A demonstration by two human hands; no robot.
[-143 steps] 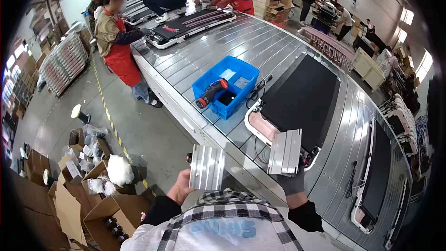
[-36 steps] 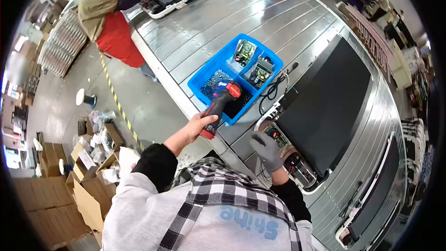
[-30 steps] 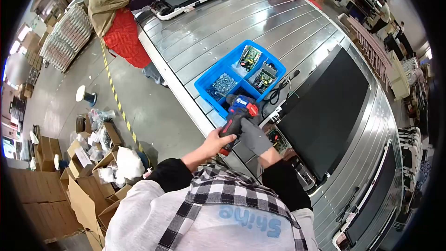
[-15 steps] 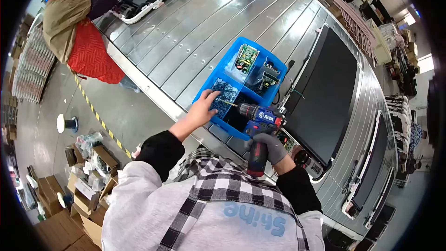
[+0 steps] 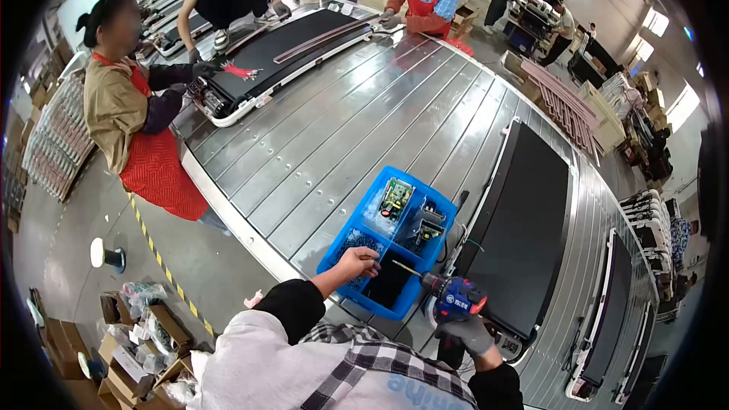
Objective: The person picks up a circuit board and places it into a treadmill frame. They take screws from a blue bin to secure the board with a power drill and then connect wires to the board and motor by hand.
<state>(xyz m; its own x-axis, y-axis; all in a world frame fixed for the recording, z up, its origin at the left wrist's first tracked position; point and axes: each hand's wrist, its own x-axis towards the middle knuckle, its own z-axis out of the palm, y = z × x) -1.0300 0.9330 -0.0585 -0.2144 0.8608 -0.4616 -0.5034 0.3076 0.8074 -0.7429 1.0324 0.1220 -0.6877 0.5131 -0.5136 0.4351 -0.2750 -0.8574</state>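
Observation:
My left hand (image 5: pixel 355 266) is bare, with fingertips drawn together at the near side of a blue divided bin (image 5: pixel 355 222). Just behind it lies a compartment of small dark screws (image 5: pixel 357 241); whatever the fingers pinch is too small to make out. My right hand (image 5: pixel 468 334), in a grey glove, grips a blue-and-black cordless drill (image 5: pixel 458 300). The drill's long bit points left over the bin's dark near-right compartment, toward my left hand. Green circuit boards (image 5: pixel 395 199) fill the far-left compartment, and metal-cased parts (image 5: pixel 427 231) sit in the far-right one.
A treadmill deck with a black belt (image 5: pixel 516 228) lies right of the bin on the slatted metal table (image 5: pixel 326 137). Another deck (image 5: pixel 296 49) is at the far end, with people around it. A person in a red apron (image 5: pixel 163 175) stands at the left edge. Open cartons (image 5: pixel 144 349) stand lower left.
The view has tilted up, bringing more people into sight. My left hand has drawn its spread fingers together and come away from the screws. The drill has shifted right, away from the screw compartment.

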